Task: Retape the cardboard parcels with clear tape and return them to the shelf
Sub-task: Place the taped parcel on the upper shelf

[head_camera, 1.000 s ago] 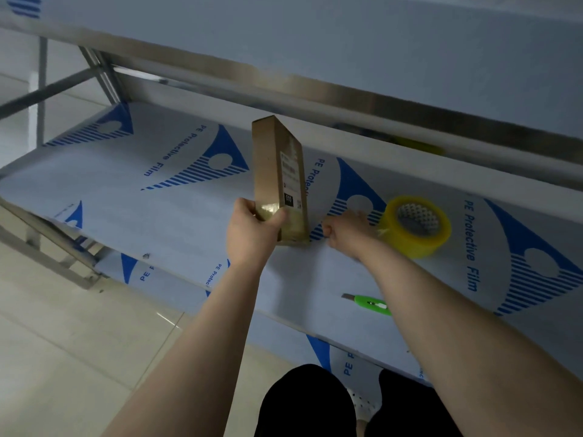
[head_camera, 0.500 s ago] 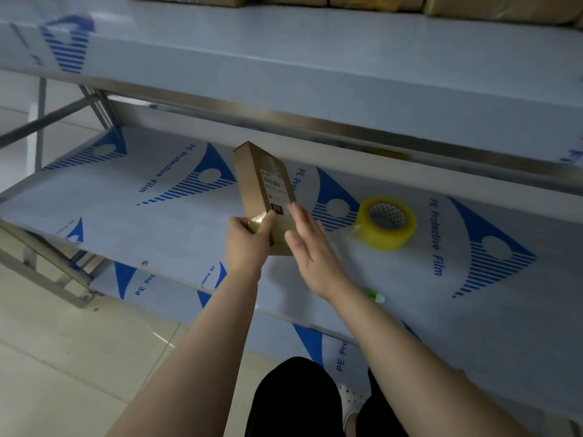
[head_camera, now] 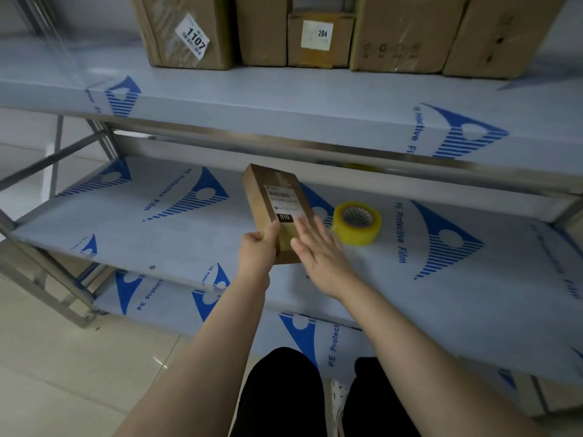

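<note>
A small flat cardboard parcel [head_camera: 273, 203] with a white label and a black "010" tag is tilted up above the middle shelf [head_camera: 164, 244]. My left hand [head_camera: 258, 251] grips its lower left corner, thumb on the front face. My right hand [head_camera: 318, 249] lies flat with straight fingers against the parcel's lower right part. A roll of clear yellowish tape [head_camera: 357, 223] lies on the shelf just right of my right hand.
The upper shelf [head_camera: 284, 108] carries several cardboard boxes along the back, one labelled 1107 [head_camera: 189, 33] and a small one labelled 204 [head_camera: 319, 39]. A steel rail [head_camera: 315, 149] runs under the upper shelf. A lower shelf [head_camera: 176, 304] and tiled floor lie below.
My view has tilted up, revealing the boxes on the upper shelf. My right hand opened from beside the tape and moved flat onto the parcel, which now leans back more. The green cutter is out of sight.
</note>
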